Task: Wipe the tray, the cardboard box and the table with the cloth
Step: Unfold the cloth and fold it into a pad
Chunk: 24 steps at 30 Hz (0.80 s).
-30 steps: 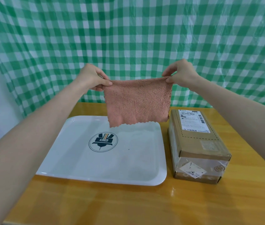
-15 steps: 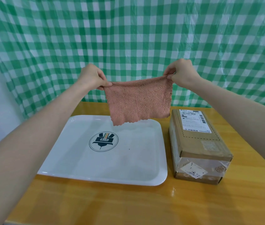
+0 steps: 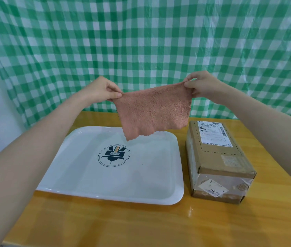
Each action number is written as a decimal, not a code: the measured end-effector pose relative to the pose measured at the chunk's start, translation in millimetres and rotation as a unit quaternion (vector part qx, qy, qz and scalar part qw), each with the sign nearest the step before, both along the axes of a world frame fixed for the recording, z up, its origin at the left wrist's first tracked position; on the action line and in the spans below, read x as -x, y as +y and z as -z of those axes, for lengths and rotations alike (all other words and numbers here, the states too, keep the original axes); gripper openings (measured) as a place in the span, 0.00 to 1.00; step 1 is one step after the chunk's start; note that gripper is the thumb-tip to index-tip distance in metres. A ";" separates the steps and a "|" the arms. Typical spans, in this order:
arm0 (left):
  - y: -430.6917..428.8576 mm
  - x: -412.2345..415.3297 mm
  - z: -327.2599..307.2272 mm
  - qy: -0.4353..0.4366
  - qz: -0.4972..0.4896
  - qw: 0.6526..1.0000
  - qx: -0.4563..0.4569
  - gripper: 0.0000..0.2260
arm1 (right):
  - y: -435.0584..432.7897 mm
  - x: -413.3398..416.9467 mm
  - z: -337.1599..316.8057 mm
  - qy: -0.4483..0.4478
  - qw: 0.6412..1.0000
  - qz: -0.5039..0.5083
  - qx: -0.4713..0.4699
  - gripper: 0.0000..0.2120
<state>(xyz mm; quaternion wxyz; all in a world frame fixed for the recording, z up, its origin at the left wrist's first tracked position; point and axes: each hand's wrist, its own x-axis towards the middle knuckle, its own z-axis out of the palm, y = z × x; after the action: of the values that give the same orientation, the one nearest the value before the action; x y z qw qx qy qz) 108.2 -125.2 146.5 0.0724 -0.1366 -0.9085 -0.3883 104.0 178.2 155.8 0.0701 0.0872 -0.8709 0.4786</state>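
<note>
The cloth (image 3: 154, 112) is held spread in the air above the far edge of the tray (image 3: 80, 175), clear of everything below it. Its upper left corner is pinched between thumb and fingers of the left hand (image 3: 102, 90), its upper right corner in the same way by the right hand (image 3: 201, 84); the lower edge hangs free. The tray lies flat on the surface (image 3: 141, 227), with the cardboard box (image 3: 217, 157) just beside it on the right, not touching.

No wiping appears to be begun yet; the step in hand seems to be the readying of the cloth. It is best gathered or folded into a pad under one palm, so that no loose corner drags. The tray is probably wiped first, being directly beneath. A small dark speck (image 3: 142, 164) is seen near the tray's middle, and firm overlapping strokes from the far rim toward the near one should take it. The tray may slide on the glossy surface, so it is better steadied with the free hand.
</note>
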 end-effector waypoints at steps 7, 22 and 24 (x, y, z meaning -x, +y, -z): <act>-5.3 4.8 7.5 -0.110 0.027 0.976 -0.187 0.04 | 1.1 -2.8 4.3 -0.052 0.995 0.000 0.083 0.07; 72.7 7.3 18.1 -0.144 -0.051 0.963 -0.223 0.06 | -68.8 -12.0 27.3 -0.110 0.982 0.049 0.143 0.01; 78.5 7.3 16.9 -0.135 -0.036 0.966 -0.216 0.06 | -74.9 -14.1 26.1 -0.107 0.984 0.035 0.138 0.06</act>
<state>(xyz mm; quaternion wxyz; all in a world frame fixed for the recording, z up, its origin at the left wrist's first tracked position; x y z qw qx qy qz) 100.9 -46.7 129.5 -0.0094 -0.0307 -0.8089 -0.5870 118.1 103.3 129.7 0.0042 -0.0052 -0.8016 0.5979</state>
